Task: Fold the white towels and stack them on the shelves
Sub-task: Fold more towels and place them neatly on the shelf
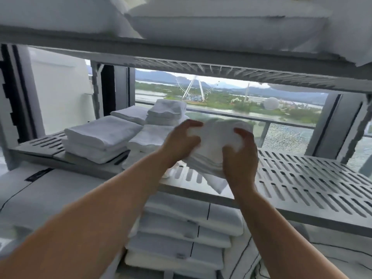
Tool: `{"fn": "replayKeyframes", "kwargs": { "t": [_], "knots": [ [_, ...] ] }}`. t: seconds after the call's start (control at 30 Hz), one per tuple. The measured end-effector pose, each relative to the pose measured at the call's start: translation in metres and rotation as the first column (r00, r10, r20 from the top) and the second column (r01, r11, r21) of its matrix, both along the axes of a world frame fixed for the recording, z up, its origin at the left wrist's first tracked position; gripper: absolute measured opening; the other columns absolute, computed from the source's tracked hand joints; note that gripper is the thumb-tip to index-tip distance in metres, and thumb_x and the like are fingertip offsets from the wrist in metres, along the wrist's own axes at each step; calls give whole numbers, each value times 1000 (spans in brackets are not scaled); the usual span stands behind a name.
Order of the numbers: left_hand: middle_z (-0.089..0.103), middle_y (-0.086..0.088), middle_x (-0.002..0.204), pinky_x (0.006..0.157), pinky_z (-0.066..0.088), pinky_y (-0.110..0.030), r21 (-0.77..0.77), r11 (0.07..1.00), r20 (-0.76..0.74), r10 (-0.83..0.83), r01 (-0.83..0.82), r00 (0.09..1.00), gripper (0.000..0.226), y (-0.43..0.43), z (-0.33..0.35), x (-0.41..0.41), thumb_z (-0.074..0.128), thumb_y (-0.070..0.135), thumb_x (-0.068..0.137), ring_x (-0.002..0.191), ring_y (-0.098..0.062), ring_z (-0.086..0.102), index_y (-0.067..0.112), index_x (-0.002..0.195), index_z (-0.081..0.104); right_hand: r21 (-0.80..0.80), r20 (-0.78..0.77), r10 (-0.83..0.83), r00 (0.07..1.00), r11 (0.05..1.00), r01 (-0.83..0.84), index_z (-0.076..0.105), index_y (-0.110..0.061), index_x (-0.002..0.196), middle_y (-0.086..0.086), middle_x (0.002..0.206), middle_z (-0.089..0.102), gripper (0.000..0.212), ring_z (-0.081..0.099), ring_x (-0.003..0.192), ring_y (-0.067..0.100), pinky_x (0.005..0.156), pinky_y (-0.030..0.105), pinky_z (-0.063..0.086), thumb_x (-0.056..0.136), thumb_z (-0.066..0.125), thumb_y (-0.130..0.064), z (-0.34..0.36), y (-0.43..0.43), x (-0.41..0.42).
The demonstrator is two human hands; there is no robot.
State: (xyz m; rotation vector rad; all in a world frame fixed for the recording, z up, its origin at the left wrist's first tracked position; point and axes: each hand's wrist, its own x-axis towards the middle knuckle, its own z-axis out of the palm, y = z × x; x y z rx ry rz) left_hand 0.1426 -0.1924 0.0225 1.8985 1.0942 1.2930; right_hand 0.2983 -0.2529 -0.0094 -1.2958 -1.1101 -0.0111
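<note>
A folded white towel (213, 135) hangs just above the front of the grey slotted middle shelf (302, 178). My left hand (182, 140) grips its left side and my right hand (240, 156) grips its right side; one corner droops below the shelf edge. To the left on the same shelf stand stacks of folded white towels: a low stack at the far left (100, 139), a stack right beside my left hand (148, 138), and a taller stack behind it (167, 111).
The upper shelf (181, 55) carries white pillows (221, 21) close overhead. Below the middle shelf lies a pile of folded pillows or linens (181, 238). Behind the shelving is a window with a balcony rail (281, 122). The shelf's right half shows bare slots.
</note>
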Motion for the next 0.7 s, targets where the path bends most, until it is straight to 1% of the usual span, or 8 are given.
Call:
{"fn": "replayKeyframes", "kwargs": {
  "t": [0.07, 0.1, 0.2, 0.3, 0.4, 0.5, 0.6, 0.7],
  "knots": [
    [62, 19, 102, 65, 50, -21, 40, 999, 52, 8, -10, 999, 48, 15, 16, -50, 60, 13, 79, 87, -2, 62, 39, 118, 64, 46, 42, 32, 999, 998, -34, 52, -34, 127, -2, 116, 60, 53, 54, 95, 17, 66, 21, 39, 79, 59, -13, 19, 21, -46],
    [62, 18, 104, 62, 49, -19, 48, 999, 80, 9, -13, 997, 47, 23, 22, -76, 60, 13, 78, 87, -4, 63, 39, 118, 64, 66, 63, 61, 996, 996, -65, 53, -35, 126, -2, 116, 60, 53, 56, 95, 18, 66, 20, 40, 78, 59, -14, 28, 32, -70],
    [63, 13, 106, 67, 53, -27, 50, 998, 153, 32, -40, 988, 45, 51, 36, -157, 59, 17, 76, 90, -14, 65, 39, 114, 66, 91, 88, 145, 985, 984, -153, 55, -36, 123, -5, 115, 63, 51, 59, 96, 17, 75, 26, 46, 77, 61, -15, 53, 70, -143],
    [59, 15, 104, 60, 47, -25, 18, 997, 183, 76, -81, 980, 39, 83, 51, -229, 60, 15, 83, 88, -11, 61, 37, 114, 67, 79, 72, 217, 973, 972, -223, 57, -37, 118, -12, 106, 65, 47, 60, 92, 13, 76, 27, 47, 75, 62, -19, 72, 111, -210],
    [59, 8, 112, 64, 44, -27, 9, 988, 144, 149, -151, 978, 37, 114, 67, -287, 61, 20, 83, 94, -13, 59, 37, 116, 67, 53, -27, 295, 955, 954, -294, 58, -41, 112, -21, 92, 63, 46, 61, 85, 7, 73, 30, 50, 70, 62, -23, 81, 150, -266],
    [60, 9, 112, 67, 46, -25, 71, 972, 97, 216, -223, 972, 38, 145, 80, -324, 62, 21, 82, 92, -6, 58, 33, 117, 68, 39, -152, 374, 915, 927, -373, 60, -40, 110, -22, 90, 61, 46, 60, 85, 6, 75, 36, 53, 68, 63, -22, 79, 185, -305],
    [65, 7, 118, 88, 49, -27, 154, 928, 11, 341, -339, 940, 38, 180, 86, -343, 64, 21, 80, 103, -14, 61, 29, 117, 68, 35, -287, 421, 861, 902, -430, 61, -33, 113, -9, 103, 64, 44, 63, 93, 16, 82, 41, 54, 74, 67, -15, 73, 222, -326],
    [66, 4, 125, 93, 45, -27, 192, 891, -183, 445, -412, 877, 33, 219, 72, -350, 62, 20, 85, 113, -20, 59, 27, 117, 65, -110, -363, 411, 836, 872, -477, 59, -27, 120, 6, 115, 63, 42, 64, 93, 23, 82, 44, 57, 83, 72, -11, 60, 255, -332]
  ]
}}
